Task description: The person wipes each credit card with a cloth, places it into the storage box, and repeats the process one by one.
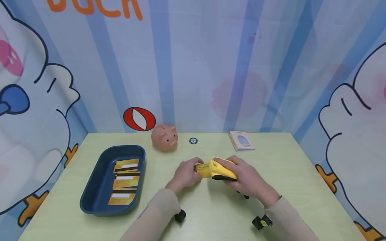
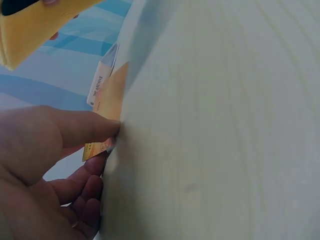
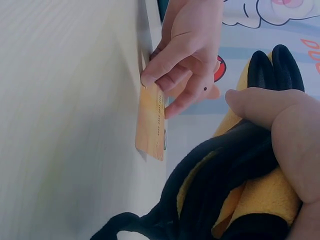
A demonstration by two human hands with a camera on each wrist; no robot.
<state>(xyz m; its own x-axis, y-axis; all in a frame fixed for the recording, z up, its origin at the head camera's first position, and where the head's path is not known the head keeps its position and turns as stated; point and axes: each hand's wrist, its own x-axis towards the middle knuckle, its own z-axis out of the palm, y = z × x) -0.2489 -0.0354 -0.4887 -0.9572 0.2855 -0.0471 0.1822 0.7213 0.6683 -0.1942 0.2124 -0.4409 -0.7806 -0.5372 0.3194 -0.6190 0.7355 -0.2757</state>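
Observation:
My left hand pinches a gold bank card by one end, thumb on one side and fingers on the other, low over the table. The card's printed face shows in the right wrist view, where its free end points away from the fingers. In my right hand is a bunched yellow cloth with black edging, gripped with the thumb across its folds. A black loop of its edging hangs down. From the head, the cloth overlaps the card's right end; both wrist views show it apart from the card.
At left stands a dark blue tray with several gold cards in it. Along the back are a pink piggy bank, a small round disc and a white booklet-like box. A printed curtain hangs behind the table.

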